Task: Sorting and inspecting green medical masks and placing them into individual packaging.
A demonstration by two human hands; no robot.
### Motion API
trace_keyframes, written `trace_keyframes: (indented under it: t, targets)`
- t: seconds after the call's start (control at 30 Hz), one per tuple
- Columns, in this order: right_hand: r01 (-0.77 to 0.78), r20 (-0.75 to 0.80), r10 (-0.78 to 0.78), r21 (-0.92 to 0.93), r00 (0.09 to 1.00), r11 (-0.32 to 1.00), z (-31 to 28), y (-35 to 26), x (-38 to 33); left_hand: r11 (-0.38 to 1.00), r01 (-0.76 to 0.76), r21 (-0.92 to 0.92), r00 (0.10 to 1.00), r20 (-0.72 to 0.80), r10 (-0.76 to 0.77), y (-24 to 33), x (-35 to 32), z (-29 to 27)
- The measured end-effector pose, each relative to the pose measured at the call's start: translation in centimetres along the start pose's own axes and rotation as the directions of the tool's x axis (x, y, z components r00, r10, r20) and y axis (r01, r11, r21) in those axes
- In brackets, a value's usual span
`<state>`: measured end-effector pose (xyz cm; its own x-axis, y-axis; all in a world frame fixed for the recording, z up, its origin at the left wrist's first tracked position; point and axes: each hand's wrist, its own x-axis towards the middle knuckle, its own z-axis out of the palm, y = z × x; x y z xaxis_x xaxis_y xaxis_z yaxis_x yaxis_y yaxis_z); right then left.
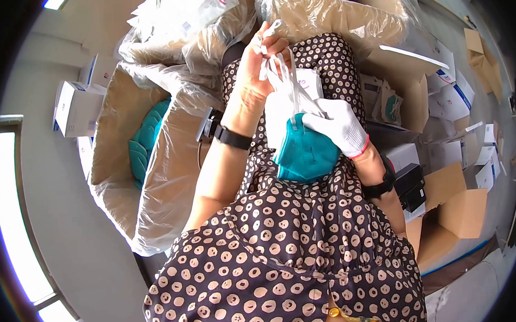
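Note:
Over my lap, a teal folded face mask (pixel 308 154) hangs with its white straps (pixel 292 82) drawn upward. My left hand (pixel 260 63), bare, is closed around the upper ends of the straps, and a loose white end sticks out above the fingers. My right hand (pixel 342 127), in a white glove with a red cuff edge, grips the top of the mask, the thumb lying where the straps meet it. Partly hidden behind the straps, a white printed packet (pixel 311 81) rests on my patterned clothing.
To the left stands a plastic-lined carton (pixel 115 118) holding several teal masks (pixel 145 146). Another lined carton (pixel 332 22) is ahead, beside a heap of white packets (pixel 191 14) in plastic. An open carton (pixel 407 79) with packets and an open brown box (pixel 462 215) are at the right.

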<state>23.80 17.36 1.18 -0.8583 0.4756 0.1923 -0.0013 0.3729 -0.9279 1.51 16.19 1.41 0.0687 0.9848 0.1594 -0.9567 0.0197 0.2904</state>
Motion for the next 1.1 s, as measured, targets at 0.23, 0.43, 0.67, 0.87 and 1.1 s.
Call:
trace_keyframes:
  t: [0.23, 0.43, 0.67, 0.87, 1.1]
  targets:
    - [-0.102, 0.001, 0.104, 0.222, 0.995, 0.97, 0.8, 2.2, -1.3, 0.085, 0.358, 0.93, 0.69, -0.325, 0.647, 2.9, -3.7, -3.6]
    - [-0.071, -0.107, 0.085, 0.128, 0.991, 0.989, 0.0, 1.2, -1.7, -0.001, 0.718, 0.696, 0.687, -0.709, 0.163, -1.9, -8.8, 4.7]
    - [-0.31, -0.126, 0.367, 0.331, 0.922, 0.892, 0.4, 1.0, -2.6, 0.333, 0.471, 0.817, 0.82, -0.545, 0.178, -10.2, -9.9, 2.3]
    - [-0.312, -0.125, 0.632, 0.787, 0.765, 0.533, 1.1, 1.9, -4.1, 0.627, 0.398, 0.67, 0.772, -0.613, 0.165, -11.4, -10.8, 1.2]
    - [-0.08, -0.239, 0.559, 0.87, 0.794, 0.486, -1.1, 4.4, -5.8, 0.572, 0.235, 0.786, 0.786, -0.5, 0.365, -11.0, -10.6, 1.8]
